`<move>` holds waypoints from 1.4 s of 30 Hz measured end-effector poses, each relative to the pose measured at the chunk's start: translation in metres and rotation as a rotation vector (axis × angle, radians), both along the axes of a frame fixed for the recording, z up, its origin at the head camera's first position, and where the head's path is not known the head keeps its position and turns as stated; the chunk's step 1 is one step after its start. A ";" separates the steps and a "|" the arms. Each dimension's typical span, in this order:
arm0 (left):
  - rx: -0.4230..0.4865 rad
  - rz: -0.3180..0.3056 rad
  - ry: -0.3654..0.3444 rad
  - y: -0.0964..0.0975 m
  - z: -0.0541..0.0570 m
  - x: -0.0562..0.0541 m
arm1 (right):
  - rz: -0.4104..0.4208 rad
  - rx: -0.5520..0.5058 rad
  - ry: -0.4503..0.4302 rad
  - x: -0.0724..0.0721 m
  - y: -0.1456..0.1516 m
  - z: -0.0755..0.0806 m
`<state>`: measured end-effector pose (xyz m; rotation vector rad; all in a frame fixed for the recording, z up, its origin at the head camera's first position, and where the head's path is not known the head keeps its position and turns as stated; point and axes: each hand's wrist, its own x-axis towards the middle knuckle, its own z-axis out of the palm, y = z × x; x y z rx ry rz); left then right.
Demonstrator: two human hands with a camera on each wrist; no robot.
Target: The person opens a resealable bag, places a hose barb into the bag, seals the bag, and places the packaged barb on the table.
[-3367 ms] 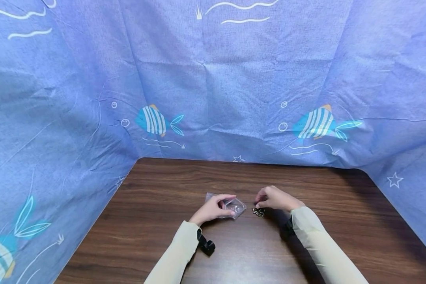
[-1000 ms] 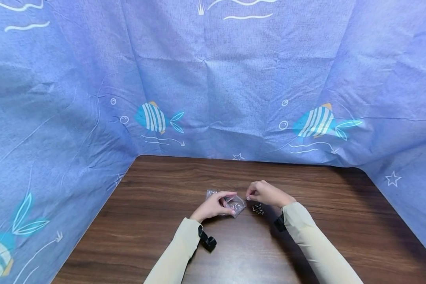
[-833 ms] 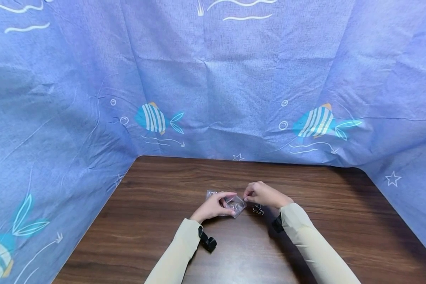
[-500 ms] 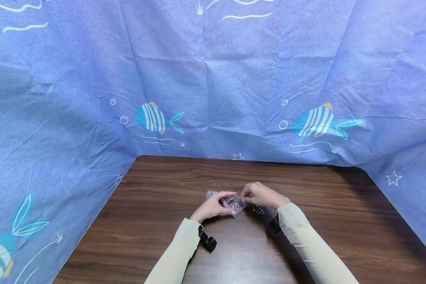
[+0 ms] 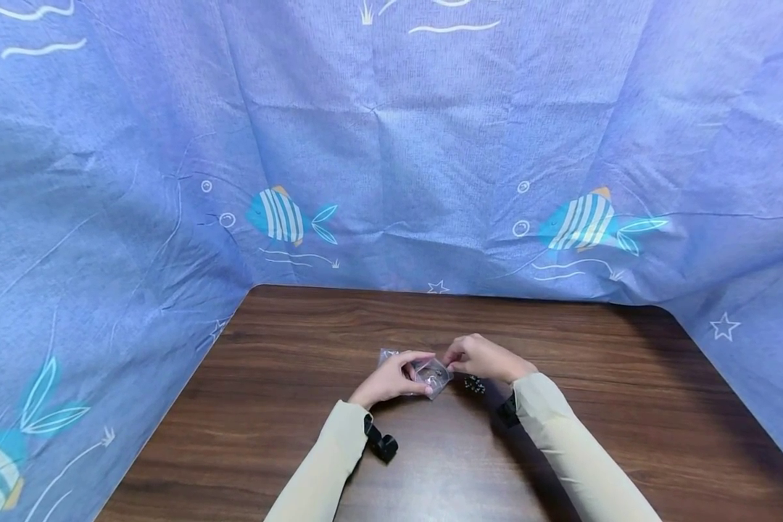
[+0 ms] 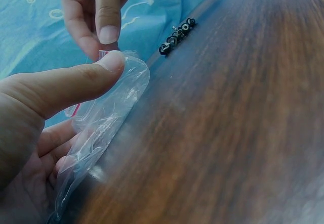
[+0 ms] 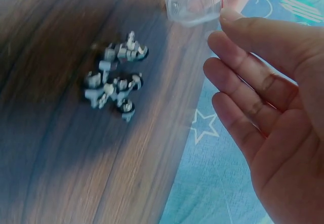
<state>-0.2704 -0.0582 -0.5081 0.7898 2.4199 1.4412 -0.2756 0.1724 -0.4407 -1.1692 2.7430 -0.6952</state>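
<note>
My left hand [image 5: 389, 378] holds a clear zip bag [image 5: 434, 388] between thumb and fingers, its mouth spread toward the right. A pink-red line [image 6: 76, 109] runs along the bag's zip strip. My right hand [image 5: 486, 360] is at the mouth of the bag, its thumb at the rim in both wrist views. Three of its fingers [image 7: 247, 68] bend loosely; its index fingertip is hidden, and no part shows between the fingers. A small dark speck shows inside the bag. Just below the right hand lies a little pile of small black and silver parts [image 7: 114, 80].
Everything lies on a brown wood-grain table [image 5: 300, 435]. Blue cloth [image 5: 431, 145] printed with fish hangs behind and along the sides. Black wrist cameras are strapped on, the left camera [image 5: 382, 444] close over the tabletop.
My right hand has come left from the pile to the bag's mouth, then drawn slightly back. A dark speck now shows in the bag. My left hand has stayed in place.
</note>
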 end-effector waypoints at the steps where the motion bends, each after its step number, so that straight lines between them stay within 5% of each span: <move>1: 0.002 0.001 0.004 0.000 0.000 0.000 | -0.005 -0.001 -0.006 0.000 0.002 -0.001; 5: 0.000 -0.002 0.016 0.001 0.004 0.004 | -0.016 -0.003 -0.014 -0.001 0.009 -0.002; 12: 0.035 -0.035 -0.003 -0.001 0.036 0.020 | -0.016 0.018 -0.020 0.001 0.025 0.000; 16: 0.039 -0.029 -0.002 -0.002 0.042 0.024 | -0.014 0.038 0.002 0.000 0.033 -0.002; 22: 0.040 -0.026 0.000 -0.002 0.038 0.023 | 0.021 0.079 0.041 -0.001 0.040 -0.006; 25: 0.044 -0.012 0.000 0.000 0.024 0.015 | 0.053 0.092 0.056 -0.002 0.043 -0.008; 33: 0.026 -0.018 -0.008 0.000 0.040 0.024 | 0.087 0.111 0.050 -0.003 0.046 -0.011; 42: -0.020 0.038 0.001 0.004 0.007 0.008 | 0.146 0.079 0.101 -0.003 0.047 -0.017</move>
